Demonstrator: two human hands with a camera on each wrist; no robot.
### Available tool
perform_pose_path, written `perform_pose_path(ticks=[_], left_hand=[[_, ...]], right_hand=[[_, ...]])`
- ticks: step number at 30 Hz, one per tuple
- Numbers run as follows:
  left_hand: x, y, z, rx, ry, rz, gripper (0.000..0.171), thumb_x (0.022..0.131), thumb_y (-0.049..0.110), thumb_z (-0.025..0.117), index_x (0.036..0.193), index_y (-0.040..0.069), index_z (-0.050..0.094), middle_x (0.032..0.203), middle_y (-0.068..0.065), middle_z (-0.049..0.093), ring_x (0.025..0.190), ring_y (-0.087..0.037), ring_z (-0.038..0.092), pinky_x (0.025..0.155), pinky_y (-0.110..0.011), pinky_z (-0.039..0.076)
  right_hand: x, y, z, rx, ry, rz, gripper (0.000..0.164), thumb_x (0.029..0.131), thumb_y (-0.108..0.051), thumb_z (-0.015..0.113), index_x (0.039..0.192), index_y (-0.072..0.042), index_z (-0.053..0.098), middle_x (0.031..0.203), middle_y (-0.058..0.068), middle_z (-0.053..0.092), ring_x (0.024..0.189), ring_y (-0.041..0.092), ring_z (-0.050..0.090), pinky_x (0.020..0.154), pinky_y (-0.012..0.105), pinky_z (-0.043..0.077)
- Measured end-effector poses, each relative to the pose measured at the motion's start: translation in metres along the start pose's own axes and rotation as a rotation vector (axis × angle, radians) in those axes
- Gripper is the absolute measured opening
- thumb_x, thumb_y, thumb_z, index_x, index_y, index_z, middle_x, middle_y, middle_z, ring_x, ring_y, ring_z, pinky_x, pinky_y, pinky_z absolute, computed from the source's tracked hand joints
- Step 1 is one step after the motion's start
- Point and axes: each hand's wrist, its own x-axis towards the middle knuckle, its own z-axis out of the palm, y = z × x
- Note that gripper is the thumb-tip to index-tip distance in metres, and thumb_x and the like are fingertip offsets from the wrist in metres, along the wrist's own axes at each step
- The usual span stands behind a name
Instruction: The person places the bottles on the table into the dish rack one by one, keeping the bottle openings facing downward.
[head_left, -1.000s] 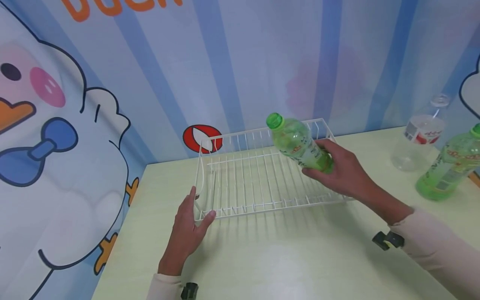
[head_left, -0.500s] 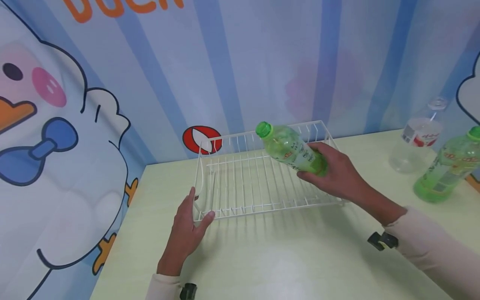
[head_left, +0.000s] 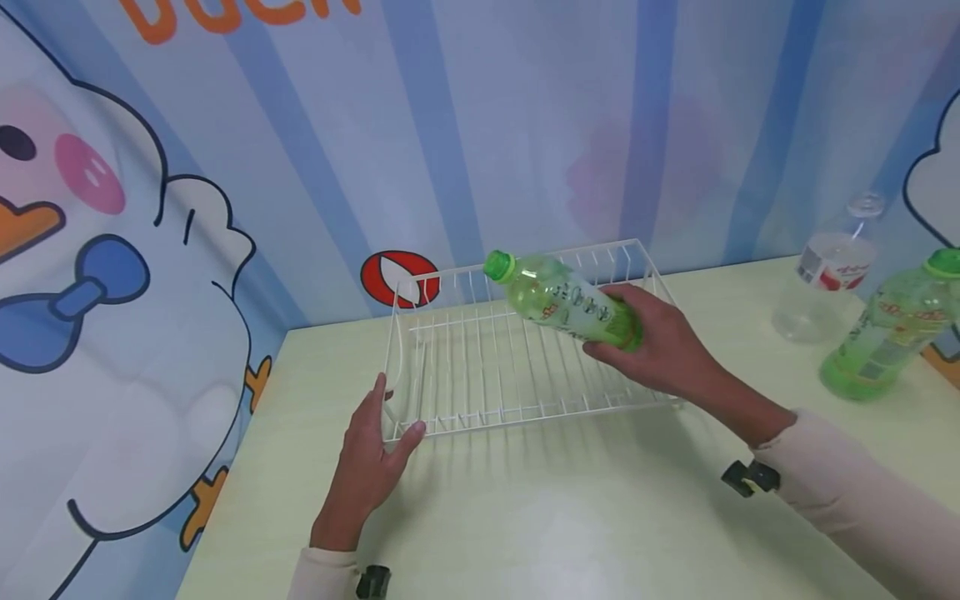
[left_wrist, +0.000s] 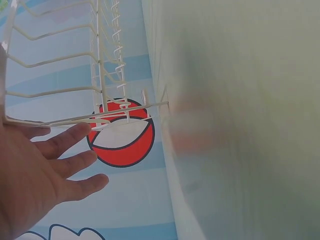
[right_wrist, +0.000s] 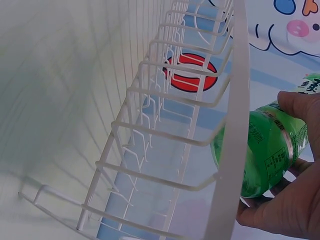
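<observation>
My right hand (head_left: 660, 337) grips the lower part of a green-capped plastic bottle (head_left: 558, 293), thumb on the near side and the other fingers mostly behind it. The bottle leans toward horizontal over a white wire dish rack (head_left: 517, 412), its cap (head_left: 498, 266) pointing left. From the right wrist, the bottle's green base (right_wrist: 260, 155) shows just behind the rack's front rail (right_wrist: 232, 125). At the rack's front left corner rests my left hand (head_left: 369, 458), thumb along the front and fingers at the left end. The left wrist view shows those fingers (left_wrist: 67, 162) spread and nearly straight.
On the right of the pale table (head_left: 540, 517) stand a clear bottle (head_left: 828, 279) with a red and white label and another green bottle (head_left: 888, 333). A blue striped backdrop (head_left: 517, 125) with a cartoon duck rises behind the rack.
My right hand has carried the bottle left and slightly down over the rack, and the bottle has tipped closer to horizontal. My left hand has stayed at the rack's corner.
</observation>
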Motion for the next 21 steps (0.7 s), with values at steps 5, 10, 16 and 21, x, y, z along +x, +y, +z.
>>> perform_pose_path(ticks=[5, 10, 16, 21], left_hand=[[-0.0006, 0.0003, -0.0012, -0.012, -0.003, 0.001, 0.085, 0.088, 0.05, 0.057, 0.152, 0.023, 0.007, 0.149, -0.009, 0.028, 0.135, -0.028, 0.025, 0.103, -0.059, 0.027], [-0.0008, 0.0004, -0.0016, -0.007, -0.009, -0.006, 0.086, 0.088, 0.052, 0.056, 0.152, 0.024, 0.006, 0.149, -0.008, 0.028, 0.135, -0.027, 0.025, 0.103, -0.059, 0.027], [0.0006, 0.0008, -0.0019, 0.018, -0.018, -0.011, 0.087, 0.087, 0.055, 0.054, 0.152, 0.022, 0.006, 0.153, -0.008, 0.02, 0.137, -0.029, 0.022, 0.104, -0.058, 0.025], [0.0014, 0.0007, -0.001, 0.015, -0.018, -0.017, 0.088, 0.087, 0.058, 0.052, 0.152, 0.02, 0.007, 0.151, -0.009, 0.025, 0.136, -0.028, 0.024, 0.105, -0.057, 0.025]], right_hand=[[0.0005, -0.0002, 0.0016, -0.012, -0.008, 0.001, 0.066, 0.079, -0.033, 0.075, 0.133, -0.011, 0.045, 0.119, 0.008, 0.055, 0.093, 0.024, 0.055, 0.07, 0.04, 0.047], [0.0001, -0.0018, 0.0011, -0.038, -0.014, -0.013, 0.066, 0.078, -0.033, 0.075, 0.132, -0.011, 0.046, 0.117, 0.008, 0.056, 0.09, 0.024, 0.056, 0.068, 0.038, 0.047], [-0.0017, -0.0038, 0.001, -0.062, -0.019, -0.012, 0.065, 0.078, -0.034, 0.076, 0.132, -0.012, 0.046, 0.114, 0.008, 0.057, 0.087, 0.022, 0.056, 0.066, 0.036, 0.046], [-0.0023, -0.0033, 0.002, -0.059, -0.032, -0.018, 0.065, 0.078, -0.035, 0.075, 0.132, -0.012, 0.046, 0.114, 0.008, 0.056, 0.088, 0.021, 0.055, 0.065, 0.034, 0.047]])
